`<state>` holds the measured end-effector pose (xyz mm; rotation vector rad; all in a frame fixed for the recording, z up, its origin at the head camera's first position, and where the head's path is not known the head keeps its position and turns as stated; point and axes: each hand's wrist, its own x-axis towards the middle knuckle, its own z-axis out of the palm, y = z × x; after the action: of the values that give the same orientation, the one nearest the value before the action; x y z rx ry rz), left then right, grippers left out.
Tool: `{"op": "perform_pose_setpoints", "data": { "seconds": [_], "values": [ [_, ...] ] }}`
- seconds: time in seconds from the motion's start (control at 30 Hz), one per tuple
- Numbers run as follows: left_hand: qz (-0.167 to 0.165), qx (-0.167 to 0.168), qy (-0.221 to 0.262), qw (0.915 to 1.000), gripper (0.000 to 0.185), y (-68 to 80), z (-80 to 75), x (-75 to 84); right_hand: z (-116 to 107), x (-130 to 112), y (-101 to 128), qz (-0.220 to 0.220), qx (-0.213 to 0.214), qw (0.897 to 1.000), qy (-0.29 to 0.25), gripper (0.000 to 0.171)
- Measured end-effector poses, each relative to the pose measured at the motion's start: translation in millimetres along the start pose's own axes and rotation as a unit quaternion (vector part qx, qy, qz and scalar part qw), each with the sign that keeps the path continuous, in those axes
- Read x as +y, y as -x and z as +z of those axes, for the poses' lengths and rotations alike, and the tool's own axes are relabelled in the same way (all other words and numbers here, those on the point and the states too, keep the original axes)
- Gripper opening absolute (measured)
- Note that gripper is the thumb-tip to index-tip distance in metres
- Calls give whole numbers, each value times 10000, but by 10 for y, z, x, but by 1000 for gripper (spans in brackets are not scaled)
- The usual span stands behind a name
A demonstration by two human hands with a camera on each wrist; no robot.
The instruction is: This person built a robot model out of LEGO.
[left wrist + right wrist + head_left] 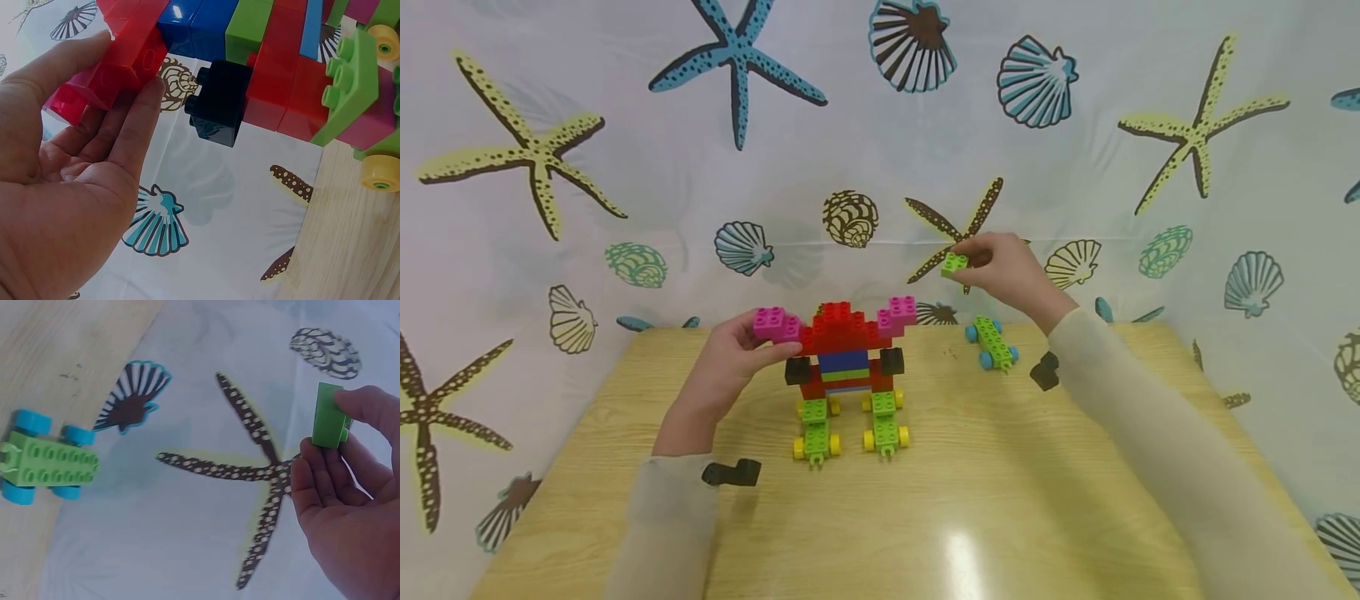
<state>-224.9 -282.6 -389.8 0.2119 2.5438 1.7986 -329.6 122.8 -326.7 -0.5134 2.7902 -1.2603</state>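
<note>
A figure of toy building bricks (pixel 844 337) stands on the table, with a red top, a blue middle and black bricks at its sides. Pink bricks (pixel 770 322) form its raised arm ends, and green bases on yellow wheels (pixel 380 174) carry it. My left hand (pixel 727 367) grips the arm on the left, thumb on one side and fingers on the other, around its red and pink bricks. Up in the air, right of the figure, my right hand (pixel 1006 271) pinches a small light-green brick (pixel 329 415) between thumb and fingers, its studs upward in the head view.
A green wheeled brick base (pixel 991 342) with blue wheels sits near the table's back edge, below my right hand. Behind the wooden table (pixel 1000 500) hangs a white cloth (pixel 820 158) printed with starfish and shells. Black camera mounts show at both wrists.
</note>
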Motion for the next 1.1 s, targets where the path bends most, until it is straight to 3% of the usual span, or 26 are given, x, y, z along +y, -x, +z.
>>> {"op": "perform_pose_setpoints", "data": {
  "seconds": [0.53,1.1],
  "values": [
    [112,-47,82,9999,54,-3,139,33,52,-645,244,-560,-307,9969,-451,43],
    [29,-115,232,9997,55,-26,325,80,382,-886,287,-964,-880,9903,-480,37]
  ]
}}
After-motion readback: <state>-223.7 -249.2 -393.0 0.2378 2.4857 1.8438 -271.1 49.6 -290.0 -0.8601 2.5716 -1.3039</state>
